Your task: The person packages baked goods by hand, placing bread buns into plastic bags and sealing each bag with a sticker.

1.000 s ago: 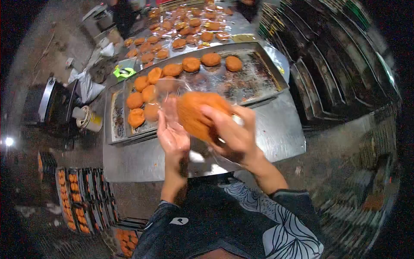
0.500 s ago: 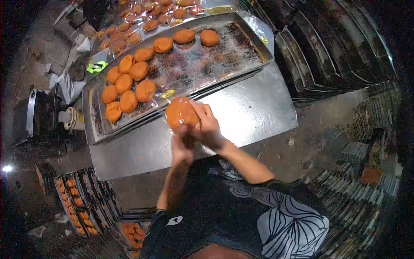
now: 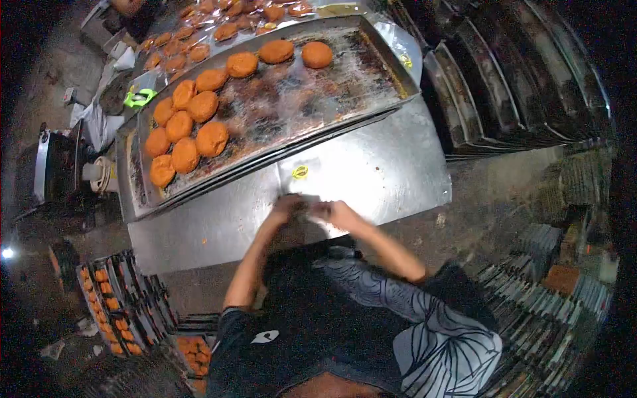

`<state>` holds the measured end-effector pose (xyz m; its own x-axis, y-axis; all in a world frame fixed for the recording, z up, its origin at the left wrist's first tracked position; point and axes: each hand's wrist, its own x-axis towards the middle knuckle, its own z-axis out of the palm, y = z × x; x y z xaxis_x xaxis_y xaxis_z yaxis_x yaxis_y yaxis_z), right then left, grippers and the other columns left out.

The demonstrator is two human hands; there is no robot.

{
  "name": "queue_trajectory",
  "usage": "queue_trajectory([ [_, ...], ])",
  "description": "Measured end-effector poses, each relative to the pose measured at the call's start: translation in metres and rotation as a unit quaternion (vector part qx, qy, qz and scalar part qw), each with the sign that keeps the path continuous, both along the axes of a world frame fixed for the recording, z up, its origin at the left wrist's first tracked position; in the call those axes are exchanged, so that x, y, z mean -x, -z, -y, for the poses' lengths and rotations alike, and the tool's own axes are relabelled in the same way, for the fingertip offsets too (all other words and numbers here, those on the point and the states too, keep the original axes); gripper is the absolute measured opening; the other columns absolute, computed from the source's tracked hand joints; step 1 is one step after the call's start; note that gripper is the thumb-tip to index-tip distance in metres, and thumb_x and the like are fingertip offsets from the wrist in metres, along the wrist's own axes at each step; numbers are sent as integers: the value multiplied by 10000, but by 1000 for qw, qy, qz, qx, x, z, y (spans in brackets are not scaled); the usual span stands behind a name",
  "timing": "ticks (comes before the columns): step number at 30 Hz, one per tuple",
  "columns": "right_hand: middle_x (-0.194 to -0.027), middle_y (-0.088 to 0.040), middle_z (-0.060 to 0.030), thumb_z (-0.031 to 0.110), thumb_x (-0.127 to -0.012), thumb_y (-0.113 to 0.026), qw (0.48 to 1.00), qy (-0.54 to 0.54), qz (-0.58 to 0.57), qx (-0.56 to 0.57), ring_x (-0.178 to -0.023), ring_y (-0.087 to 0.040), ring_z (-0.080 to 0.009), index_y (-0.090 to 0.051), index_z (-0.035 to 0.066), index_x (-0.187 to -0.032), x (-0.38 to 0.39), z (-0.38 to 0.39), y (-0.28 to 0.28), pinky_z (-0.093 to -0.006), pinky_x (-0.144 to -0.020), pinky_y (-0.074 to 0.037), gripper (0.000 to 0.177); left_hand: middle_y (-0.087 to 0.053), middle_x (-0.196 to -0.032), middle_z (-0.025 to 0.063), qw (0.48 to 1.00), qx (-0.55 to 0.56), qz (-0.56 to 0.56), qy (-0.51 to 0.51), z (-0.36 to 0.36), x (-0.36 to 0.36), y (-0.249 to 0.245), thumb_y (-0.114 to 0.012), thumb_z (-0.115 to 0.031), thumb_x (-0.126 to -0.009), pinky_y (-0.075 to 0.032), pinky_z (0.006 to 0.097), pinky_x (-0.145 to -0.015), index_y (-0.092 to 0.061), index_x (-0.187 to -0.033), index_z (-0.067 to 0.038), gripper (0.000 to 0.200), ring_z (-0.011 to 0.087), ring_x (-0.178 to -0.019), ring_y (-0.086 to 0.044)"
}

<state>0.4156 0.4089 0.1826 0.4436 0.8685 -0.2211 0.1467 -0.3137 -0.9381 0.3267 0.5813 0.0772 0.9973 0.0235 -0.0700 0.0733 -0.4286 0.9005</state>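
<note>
My left hand (image 3: pixel 287 208) and my right hand (image 3: pixel 334 213) are close together over the near part of the steel table. Their fingers are closed at the near edge of a clear plastic bag, slightly smeared by motion. The bag's yellow printed label (image 3: pixel 300 172) shows just beyond my fingers; its film is hard to make out against the shiny metal. Ahead lies a large baking tray (image 3: pixel 371 106) with round orange-brown buns (image 3: pixel 212 138) grouped toward its left and along its far side. No bun shows between my hands.
Bagged buns (image 3: pixel 225 31) cover the area behind the tray. A bright green object (image 3: pixel 139 98) lies beyond the tray's left corner. Stacked dark trays (image 3: pixel 478 86) stand at the right, and a rack with buns (image 3: pixel 109 308) stands at lower left. Glare covers the steel table (image 3: pixel 398 159).
The bagged bun that was between my hands is out of them and not identifiable now. My hands have come lower, with a flat bag carrying a yellow label before them. The view shifted slightly.
</note>
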Motion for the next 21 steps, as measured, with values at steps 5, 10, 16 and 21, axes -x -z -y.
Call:
queue_trajectory([
  [5, -806, -591, -162, 171, -755, -530, 988, 55, 145, -17, -724, -578, -260, -548, 21, -981, 35, 7, 28, -347, -668, -451, 272, -587, -985, 124, 997, 15, -8, 81, -6, -1, -16, -540, -268, -807, -425, 291, -804, -550, -1020, -8, 336, 187, -893, -555],
  [10, -612, -530, -170, 233, -767, -538, 976, 147, 132, 90, -545, -530, -258, -519, 14, -803, 55, 2, -6, -342, -528, -416, 222, -588, -738, 45, 969, 229, -83, -35, 5, 12, -60, -549, -139, -784, -442, 251, -640, -576, -816, 7, 151, 100, -676, -535],
  [16, -614, -547, -95, 313, -857, -423, 955, 296, 23, 19, -563, -511, -172, -478, -1, -726, 83, -26, 6, -286, -542, -405, 345, -574, -751, 95, 974, 167, -118, 96, 6, 20, -12, -536, -161, -808, -449, 276, -613, -559, -891, 10, 192, 148, -699, -560],
  [21, -630, -555, -81, 267, -849, -468, 922, 375, 88, 33, -572, -500, -109, -502, -16, -805, 76, 18, 7, -269, -531, -408, 289, -543, -726, 162, 987, -124, 98, 10, 52, 4, -60, -508, -165, -769, -414, 398, -647, -560, -780, -17, 157, 309, -727, -531],
])
